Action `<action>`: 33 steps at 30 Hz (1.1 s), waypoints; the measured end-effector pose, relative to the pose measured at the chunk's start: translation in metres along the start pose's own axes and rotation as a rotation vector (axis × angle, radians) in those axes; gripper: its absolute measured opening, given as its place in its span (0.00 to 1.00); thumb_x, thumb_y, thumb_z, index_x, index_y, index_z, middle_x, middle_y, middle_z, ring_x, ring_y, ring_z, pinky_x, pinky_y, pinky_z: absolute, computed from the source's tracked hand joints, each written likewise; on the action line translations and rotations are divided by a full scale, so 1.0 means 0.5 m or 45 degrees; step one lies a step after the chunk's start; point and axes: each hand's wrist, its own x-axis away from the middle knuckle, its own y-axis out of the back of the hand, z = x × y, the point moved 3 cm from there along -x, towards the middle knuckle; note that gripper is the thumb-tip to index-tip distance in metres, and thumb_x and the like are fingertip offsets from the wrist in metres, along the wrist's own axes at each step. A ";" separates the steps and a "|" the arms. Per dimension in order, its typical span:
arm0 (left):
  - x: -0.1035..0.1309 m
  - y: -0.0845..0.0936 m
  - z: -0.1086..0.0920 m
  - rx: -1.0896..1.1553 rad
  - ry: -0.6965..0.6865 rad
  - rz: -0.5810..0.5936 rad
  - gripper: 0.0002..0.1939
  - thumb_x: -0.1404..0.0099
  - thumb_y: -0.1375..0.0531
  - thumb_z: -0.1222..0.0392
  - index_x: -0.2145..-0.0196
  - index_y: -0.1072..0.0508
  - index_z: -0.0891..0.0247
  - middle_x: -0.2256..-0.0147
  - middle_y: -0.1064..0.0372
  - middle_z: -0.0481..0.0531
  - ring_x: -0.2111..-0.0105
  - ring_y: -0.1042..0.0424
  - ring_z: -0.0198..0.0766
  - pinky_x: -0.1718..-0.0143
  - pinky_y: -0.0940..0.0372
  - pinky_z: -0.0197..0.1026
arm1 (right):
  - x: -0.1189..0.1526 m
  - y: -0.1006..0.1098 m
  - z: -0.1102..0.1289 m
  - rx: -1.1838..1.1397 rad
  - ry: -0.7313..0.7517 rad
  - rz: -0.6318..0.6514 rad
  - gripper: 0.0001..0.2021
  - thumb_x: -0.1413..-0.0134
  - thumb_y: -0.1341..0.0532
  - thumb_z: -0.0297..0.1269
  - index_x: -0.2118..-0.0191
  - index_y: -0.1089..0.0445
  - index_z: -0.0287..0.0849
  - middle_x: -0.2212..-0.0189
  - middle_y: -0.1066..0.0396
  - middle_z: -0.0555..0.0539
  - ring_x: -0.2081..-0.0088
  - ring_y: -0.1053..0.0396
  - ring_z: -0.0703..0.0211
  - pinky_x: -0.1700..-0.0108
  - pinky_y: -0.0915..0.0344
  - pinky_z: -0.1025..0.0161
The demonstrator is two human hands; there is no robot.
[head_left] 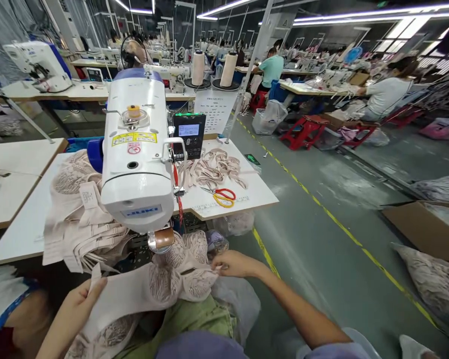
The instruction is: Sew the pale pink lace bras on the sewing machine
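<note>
Beige lace bras lie across my lap, just below the head of a white sewing machine. At the lower left, my left hand pinches the end of a smooth bra band between thumb and fingers. My right hand is closed on the lace edge at the right side of the cups; a small dark item, too small to name, shows at its fingertips. Left of the machine, a stack of beige bras hangs over the table edge. Beige straps are heaped on the table to the right.
Scissors with red and yellow handles lie on the white tabletop. A control panel stands beside the machine. Thread cones rise behind it. At the lower left a person's leg is close by. A cardboard box sits right.
</note>
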 end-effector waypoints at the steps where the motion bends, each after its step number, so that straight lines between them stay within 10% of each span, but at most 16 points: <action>1: -0.013 -0.007 0.009 -0.110 -0.003 0.024 0.29 0.36 0.48 0.33 0.72 0.27 0.62 0.75 0.26 0.53 0.69 0.24 0.52 0.69 0.29 0.45 | 0.009 0.008 0.016 -0.097 0.029 -0.021 0.13 0.46 0.38 0.30 0.54 0.25 0.43 0.58 0.24 0.46 0.58 0.28 0.57 0.56 0.36 0.64; 7: -0.011 -0.142 -0.022 -0.498 -0.390 -0.260 0.30 0.35 0.46 0.42 0.45 0.33 0.69 0.49 0.30 0.72 0.47 0.31 0.66 0.46 0.37 0.62 | 0.010 -0.002 0.146 -0.968 0.194 -0.124 0.14 0.45 0.34 0.45 0.58 0.26 0.41 0.62 0.25 0.47 0.62 0.29 0.61 0.57 0.34 0.64; 11: 0.038 -0.292 -0.107 -0.030 -0.755 0.162 0.39 0.34 0.42 0.46 0.32 0.50 0.62 0.34 0.46 0.67 0.35 0.43 0.57 0.38 0.41 0.56 | -0.032 -0.027 0.197 -1.082 0.200 -0.095 0.14 0.44 0.34 0.47 0.58 0.27 0.42 0.66 0.27 0.50 0.66 0.29 0.63 0.62 0.34 0.66; 15: 0.035 -0.364 -0.136 0.193 -0.536 0.477 0.24 0.30 0.47 0.43 0.48 0.28 0.64 0.53 0.26 0.62 0.53 0.26 0.52 0.53 0.32 0.47 | -0.059 -0.009 0.179 -0.802 0.157 -0.153 0.13 0.42 0.36 0.43 0.56 0.27 0.41 0.65 0.26 0.49 0.65 0.29 0.62 0.61 0.35 0.66; 19: 0.023 -0.372 -0.123 0.377 -0.413 0.559 0.27 0.31 0.50 0.37 0.69 0.28 0.64 0.68 0.27 0.56 0.65 0.29 0.46 0.61 0.34 0.42 | -0.086 0.046 0.133 -0.541 0.177 -0.132 0.26 0.47 0.32 0.45 0.44 0.33 0.42 0.51 0.27 0.43 0.57 0.27 0.58 0.56 0.32 0.63; 25: 0.025 -0.347 -0.083 0.521 -0.173 0.360 0.32 0.37 0.48 0.28 0.75 0.34 0.63 0.73 0.34 0.52 0.68 0.34 0.42 0.66 0.38 0.38 | -0.153 0.269 0.013 -0.045 -0.241 -0.930 0.15 0.36 0.42 0.38 0.47 0.31 0.40 0.50 0.28 0.41 0.54 0.29 0.57 0.48 0.35 0.60; 33: 0.036 -0.275 -0.091 0.698 -0.082 0.039 0.28 0.40 0.41 0.31 0.76 0.34 0.62 0.75 0.37 0.48 0.72 0.36 0.39 0.69 0.38 0.35 | -0.230 0.507 -0.128 0.025 -0.647 -1.282 0.19 0.39 0.41 0.40 0.47 0.31 0.32 0.46 0.34 0.30 0.43 0.38 0.42 0.41 0.45 0.51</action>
